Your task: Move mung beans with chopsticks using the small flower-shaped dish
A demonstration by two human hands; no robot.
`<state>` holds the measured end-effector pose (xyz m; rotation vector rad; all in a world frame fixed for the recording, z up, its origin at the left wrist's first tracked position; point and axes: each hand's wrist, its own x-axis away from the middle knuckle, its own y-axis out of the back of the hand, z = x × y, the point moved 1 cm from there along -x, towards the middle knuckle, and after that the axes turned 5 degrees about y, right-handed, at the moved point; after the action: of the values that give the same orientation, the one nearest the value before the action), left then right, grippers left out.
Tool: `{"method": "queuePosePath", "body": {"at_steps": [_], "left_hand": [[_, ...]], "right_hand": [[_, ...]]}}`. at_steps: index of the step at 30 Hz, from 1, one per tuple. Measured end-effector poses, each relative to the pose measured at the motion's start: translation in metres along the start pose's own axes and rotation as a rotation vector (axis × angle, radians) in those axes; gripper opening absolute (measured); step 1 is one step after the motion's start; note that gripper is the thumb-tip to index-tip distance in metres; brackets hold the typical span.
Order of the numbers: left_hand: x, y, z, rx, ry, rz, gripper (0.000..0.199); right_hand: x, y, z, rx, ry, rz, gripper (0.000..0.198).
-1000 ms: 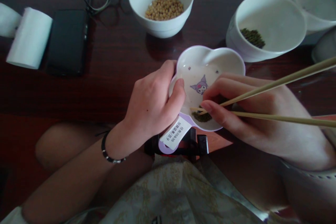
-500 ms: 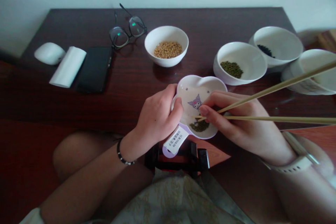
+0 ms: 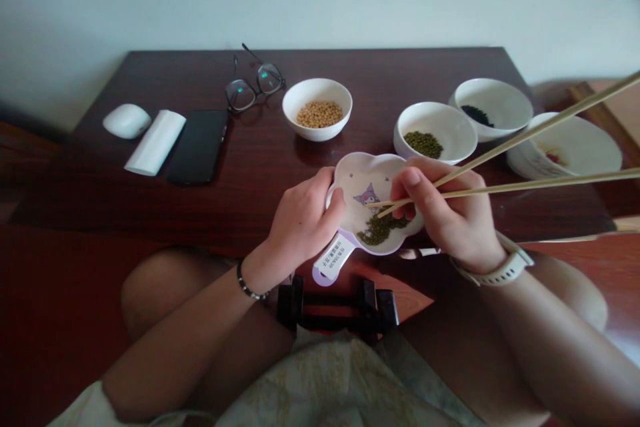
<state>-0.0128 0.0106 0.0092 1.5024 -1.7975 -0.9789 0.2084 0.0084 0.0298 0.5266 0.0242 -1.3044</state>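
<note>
My left hand [image 3: 307,217] grips the left side of a flower-shaped bowl [image 3: 357,170], white with a purple rim, a cartoon figure and a labelled handle. The thumb lies over its rim; the other fingers are hidden beneath. Mung beans [image 3: 383,227] lie in its near right part. In my right hand [image 3: 447,210] is a pair of bamboo chopsticks [image 3: 515,140], their thick ends pointing right. Their tips are over the beans in the bowl; I cannot tell whether a bean is between them. Beyond stands a white bowl [image 3: 463,133] with mung beans.
A white bowl [image 3: 317,133] of yellow soybeans stands mid-table. At the right are a bowl [image 3: 500,97] of black beans and one [image 3: 585,147] with a few reddish bits. Glasses [image 3: 257,87], a black phone [image 3: 197,147], a white cylinder [image 3: 156,142] and a white rounded object [image 3: 126,121] lie left.
My right hand and the chopsticks have shifted up a little. The mung beans in the flower-shaped bowl are more spread out. The camera view has tilted up slightly.
</note>
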Motion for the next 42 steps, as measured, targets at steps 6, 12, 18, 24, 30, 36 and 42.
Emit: {"method": "queuePosePath", "body": {"at_steps": [6,12,18,24,30,36,42], "left_hand": [[-0.001,-0.002,0.002,-0.025,-0.026,-0.018,0.025],[-0.003,-0.003,0.002,-0.062,0.008,-0.016,0.027],[-0.004,-0.007,0.005,-0.073,0.017,-0.027,0.028],[-0.005,-0.007,0.006,-0.078,0.020,-0.028,0.029],[-0.006,-0.007,0.006,-0.083,0.025,-0.033,0.030],[-0.008,-0.008,0.007,-0.094,0.031,-0.038,0.033],[-0.010,-0.009,0.006,-0.094,0.036,-0.043,0.034]], "right_hand": [[-0.003,-0.009,-0.015,-0.114,0.080,-0.280,0.055],[-0.012,-0.015,-0.027,-0.138,0.092,-0.332,0.058],[-0.012,-0.016,-0.031,-0.189,0.095,-0.338,0.061],[-0.010,-0.016,-0.034,-0.254,0.113,-0.267,0.071],[-0.012,-0.018,-0.035,-0.282,0.112,-0.297,0.046],[-0.019,-0.018,-0.043,-0.324,0.114,-0.320,0.037],[-0.026,-0.010,-0.055,-0.309,0.048,-0.573,0.042]]}}
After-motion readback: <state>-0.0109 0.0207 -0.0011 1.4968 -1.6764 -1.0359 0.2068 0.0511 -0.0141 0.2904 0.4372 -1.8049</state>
